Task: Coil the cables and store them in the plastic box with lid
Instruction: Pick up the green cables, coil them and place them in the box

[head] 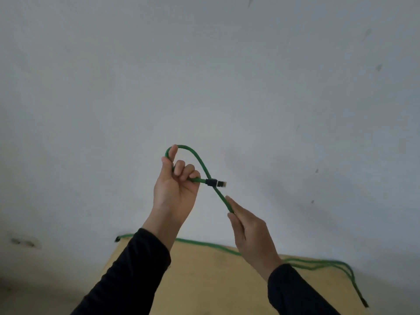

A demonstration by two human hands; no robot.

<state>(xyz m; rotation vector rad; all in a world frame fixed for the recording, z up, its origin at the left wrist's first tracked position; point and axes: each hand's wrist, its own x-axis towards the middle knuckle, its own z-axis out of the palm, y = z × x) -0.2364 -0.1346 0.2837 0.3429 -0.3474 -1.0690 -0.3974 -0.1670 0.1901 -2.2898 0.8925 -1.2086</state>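
A green cable (200, 162) is raised in front of a grey wall. My left hand (176, 187) is closed on it near its end, and the black plug with a metal tip (216, 183) sticks out to the right of my fist. From my raised index finger the cable arches over in one loop and crosses down past the plug. My right hand (250, 235) pinches the cable just below that crossing. The rest of the green cable (318, 263) trails over the far edge of the wooden table and hangs off its right side. The plastic box is not in view.
A light wooden table (204, 280) fills the bottom middle, with its far edge against the grey wall (204, 76). A second black plug (117, 238) lies at the table's far left corner. Both of my arms wear black sleeves.
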